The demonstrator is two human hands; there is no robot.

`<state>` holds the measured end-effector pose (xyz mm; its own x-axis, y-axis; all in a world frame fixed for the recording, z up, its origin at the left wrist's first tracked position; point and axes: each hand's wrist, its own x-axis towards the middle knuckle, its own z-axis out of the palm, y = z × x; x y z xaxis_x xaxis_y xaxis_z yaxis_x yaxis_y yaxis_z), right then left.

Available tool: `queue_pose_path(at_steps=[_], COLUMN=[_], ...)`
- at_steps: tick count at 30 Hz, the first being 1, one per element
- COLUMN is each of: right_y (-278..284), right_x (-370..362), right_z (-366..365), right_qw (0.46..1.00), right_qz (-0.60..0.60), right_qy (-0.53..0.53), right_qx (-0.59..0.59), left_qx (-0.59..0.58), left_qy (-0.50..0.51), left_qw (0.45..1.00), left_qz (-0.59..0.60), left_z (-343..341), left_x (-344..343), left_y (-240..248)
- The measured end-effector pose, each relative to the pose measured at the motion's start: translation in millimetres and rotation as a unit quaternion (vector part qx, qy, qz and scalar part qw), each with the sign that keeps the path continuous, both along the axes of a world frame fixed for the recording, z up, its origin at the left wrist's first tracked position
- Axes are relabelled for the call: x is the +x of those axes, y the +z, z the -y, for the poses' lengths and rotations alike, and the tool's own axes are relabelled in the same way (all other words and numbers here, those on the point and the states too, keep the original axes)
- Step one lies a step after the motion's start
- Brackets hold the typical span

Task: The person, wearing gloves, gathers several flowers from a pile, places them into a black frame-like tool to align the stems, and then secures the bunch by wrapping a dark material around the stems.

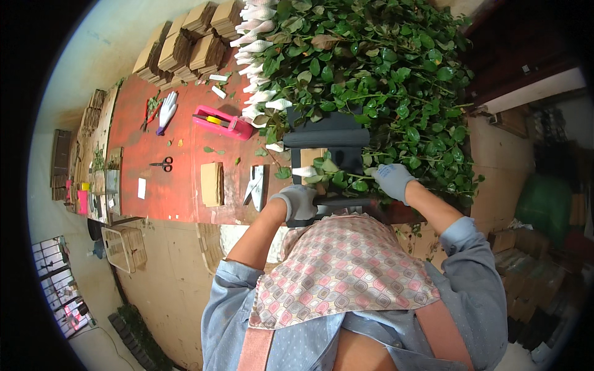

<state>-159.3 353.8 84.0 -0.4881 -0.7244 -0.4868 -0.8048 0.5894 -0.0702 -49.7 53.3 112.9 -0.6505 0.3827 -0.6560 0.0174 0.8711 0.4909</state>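
My right hand (pixel 394 181), in a grey glove, is closed on the leafy stem of a rose (pixel 337 178). The rose lies across a black stand (pixel 325 138), its bud sleeved in white netting (pixel 304 172) and pointing left. On the near left side of that stand, my left hand (pixel 297 201), gloved too, curls round the front bar; its fingertips are partly hidden. A piece of brown cardboard (pixel 314 157) lies in the stand under the stem. Beyond, a thick heap of leafy rose stems (pixel 371 74) lies with its netted buds (pixel 257 46) lined up at the left.
On the red table (pixel 176 117) are a pink tape dispenser (pixel 221 122), black scissors (pixel 163 164), red-handled pruners (pixel 149 115), a white glove (pixel 167 111), a small cardboard stack (pixel 211 184) and a pale plier-like tool (pixel 255 187). Cardboard stacks (pixel 204 52) stand at the back left. A crate (pixel 124 248) sits below.
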Motion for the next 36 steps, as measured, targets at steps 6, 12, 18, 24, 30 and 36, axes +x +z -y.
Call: queue_pose_path(at_steps=[6, 12, 18, 24, 30, 36], right_y=[79.0, 43.9, -15.0, -7.6, -24.3, -8.7], right_x=[24.4, 37.0, 10.0, 17.8, 23.5, 20.1], right_z=[75.2, 157.1, 160.4, 148.3, 139.7, 143.4], right_qw=[0.976, 0.974, 0.994, 0.984, 0.982, 0.969], right_qz=[-0.19, -0.097, -0.006, 0.098, 0.118, 0.211], right_qy=[0.019, 0.07, -0.004, 0.048, 0.045, 0.056], right_qx=[0.107, -0.191, -0.112, -0.139, -0.144, -0.112], left_qx=[-0.007, 0.004, 0.006, 0.023, 0.193, 0.134], left_qy=[0.018, 0.012, 0.016, 0.015, 0.048, 0.212], left_qw=[0.999, 0.999, 0.999, 0.999, 0.977, 0.968], left_qz=[0.029, 0.052, 0.04, 0.02, 0.077, 0.02], left_z=[0.7, -1.7, 2.9, 4.6, 34.7, 70.0], left_x=[0.1, -8.8, 0.2, 5.6, -12.1, -8.4], left_y=[5.5, 16.9, -14.2, -22.1, 15.6, -4.3])
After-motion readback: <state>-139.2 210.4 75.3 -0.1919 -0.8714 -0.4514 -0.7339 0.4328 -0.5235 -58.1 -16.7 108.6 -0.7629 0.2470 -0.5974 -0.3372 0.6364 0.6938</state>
